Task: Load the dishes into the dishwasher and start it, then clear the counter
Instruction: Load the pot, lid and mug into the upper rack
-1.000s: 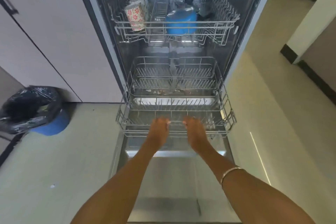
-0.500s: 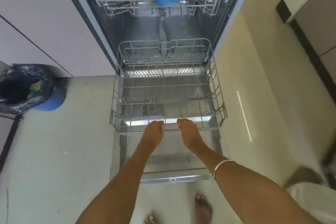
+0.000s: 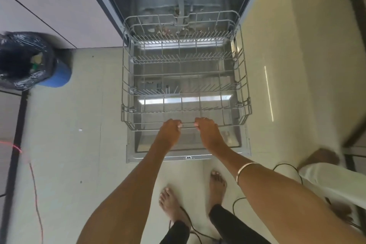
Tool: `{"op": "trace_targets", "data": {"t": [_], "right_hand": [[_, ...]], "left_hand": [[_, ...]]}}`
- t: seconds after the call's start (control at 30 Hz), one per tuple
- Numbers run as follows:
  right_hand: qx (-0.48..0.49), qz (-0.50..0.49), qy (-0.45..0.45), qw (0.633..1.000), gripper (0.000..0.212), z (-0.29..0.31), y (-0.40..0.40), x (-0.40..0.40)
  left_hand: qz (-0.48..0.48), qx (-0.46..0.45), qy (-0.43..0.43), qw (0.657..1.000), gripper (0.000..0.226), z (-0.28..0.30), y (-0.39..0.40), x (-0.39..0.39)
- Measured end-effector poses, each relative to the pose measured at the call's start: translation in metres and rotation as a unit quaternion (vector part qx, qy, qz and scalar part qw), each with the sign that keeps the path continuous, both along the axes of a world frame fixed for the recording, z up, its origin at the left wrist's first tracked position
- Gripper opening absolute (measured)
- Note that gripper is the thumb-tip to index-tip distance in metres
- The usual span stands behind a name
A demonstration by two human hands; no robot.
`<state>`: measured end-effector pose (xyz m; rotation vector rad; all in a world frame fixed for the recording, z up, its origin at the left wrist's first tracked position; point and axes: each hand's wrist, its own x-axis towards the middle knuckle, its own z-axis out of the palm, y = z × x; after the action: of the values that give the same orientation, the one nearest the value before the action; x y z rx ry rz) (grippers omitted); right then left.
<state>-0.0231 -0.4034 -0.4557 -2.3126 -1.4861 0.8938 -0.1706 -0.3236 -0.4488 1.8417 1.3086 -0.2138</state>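
The lower rack (image 3: 184,77) sat almost fully out over the open dishwasher door (image 3: 138,157), further out than a second earlier, when it was only partly drawn from the tub. You gripped its front rail with both fists: your left hand (image 3: 170,129) and your right hand (image 3: 207,129), fingers curled over the wire, side by side with a short gap between them. That pull likely left the rack ready for loading, though no dish was in it yet.

Counted: one rack in view, holding nothing; two hands on it; one bangle (image 3: 246,169) on your right forearm. Beyond your grip, food scraps lay on the tub floor (image 3: 170,30). Well off to the left of your left hand stood one bin (image 3: 29,61) lined with a black bag. Below your hands were your two bare feet (image 3: 216,183), with a dark cable (image 3: 285,165) on the floor to their right.
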Motion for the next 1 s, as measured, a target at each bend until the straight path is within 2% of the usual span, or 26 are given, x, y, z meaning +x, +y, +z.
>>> {"op": "trace_targets", "data": {"t": [0.13, 0.27, 0.37, 0.43, 0.53, 0.67, 0.8, 1.0], "right_hand": [[-0.005, 0.0, 0.004, 1.0, 0.026, 0.005, 0.002, 0.0], [-0.064, -0.011, 0.057, 0.996, 0.026, 0.016, 0.009, 0.0], [-0.107, -0.025, 0.074, 0.991, 0.029, 0.037, 0.014, 0.003], [-0.108, -0.041, 0.069, 0.991, 0.033, 0.055, 0.011, 0.002], [-0.094, -0.056, 0.052, 0.993, 0.035, 0.088, -0.001, -0.001], [-0.121, -0.024, 0.034, 0.992, 0.031, 0.143, -0.014, -0.004], [-0.13, 0.005, 0.019, 0.991, 0.033, 0.2, -0.021, -0.008], [-0.207, 0.107, -0.03, 0.972, 0.041, 0.299, -0.037, -0.025]], "left_hand": [[0.004, -0.007, 0.01, 1.0, 0.029, -0.001, 0.002, 0.001], [0.001, -0.007, 0.04, 0.999, 0.015, 0.01, -0.005, 0.001], [-0.037, 0.011, 0.08, 0.996, 0.036, 0.032, -0.009, 0.008], [-0.052, 0.017, 0.096, 0.994, 0.042, 0.049, -0.006, 0.014], [-0.073, 0.021, 0.113, 0.991, 0.038, 0.078, -0.007, 0.02], [-0.114, 0.008, 0.143, 0.983, 0.04, 0.133, -0.025, 0.013], [-0.083, -0.019, 0.144, 0.986, 0.056, 0.18, -0.048, 0.0], [-0.055, 0.01, 0.119, 0.991, 0.046, 0.269, -0.057, -0.019]]}}
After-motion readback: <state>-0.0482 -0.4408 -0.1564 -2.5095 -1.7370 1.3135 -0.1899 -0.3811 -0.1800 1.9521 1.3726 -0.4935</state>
